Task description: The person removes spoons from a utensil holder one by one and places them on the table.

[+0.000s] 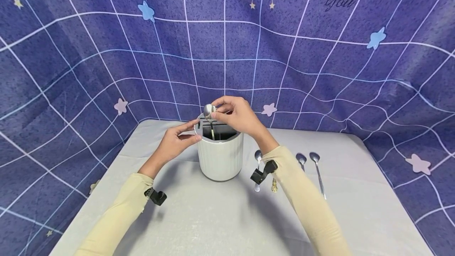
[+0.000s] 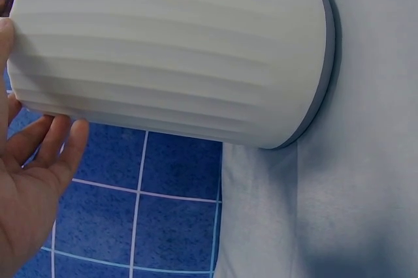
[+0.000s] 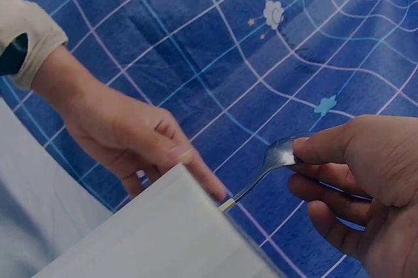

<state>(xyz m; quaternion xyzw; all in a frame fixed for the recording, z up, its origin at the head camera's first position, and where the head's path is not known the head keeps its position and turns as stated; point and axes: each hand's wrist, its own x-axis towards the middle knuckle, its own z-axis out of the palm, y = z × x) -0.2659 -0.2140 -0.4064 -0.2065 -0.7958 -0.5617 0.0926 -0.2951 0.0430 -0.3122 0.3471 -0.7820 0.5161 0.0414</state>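
Note:
My right hand (image 1: 236, 115) pinches a metal spoon (image 1: 209, 110) by its bowl, between thumb and fingers. The spoon is bowl up, its yellowish handle end pointing down into a white ribbed utensil holder (image 1: 220, 161). In the right wrist view the spoon's neck (image 3: 251, 183) slopes toward the holder's rim. At the left side of that rim, my left hand (image 1: 174, 143) rests with thumb in front and index finger behind, fingers fairly straight. From the left wrist view, the holder's side (image 2: 163, 56) stands beside the thumb and loosely bent fingers (image 2: 49, 141).
Right of the holder lie several spoons: one (image 1: 258, 155) near my right wrist, a gold-ended handle (image 1: 274, 186) partly under the sleeve, and two dark-bowled ones (image 1: 314, 156) farther right. Dark dividers (image 1: 213, 123) split the holder's top. A purple grid-patterned cloth (image 1: 227, 42) hangs behind the table.

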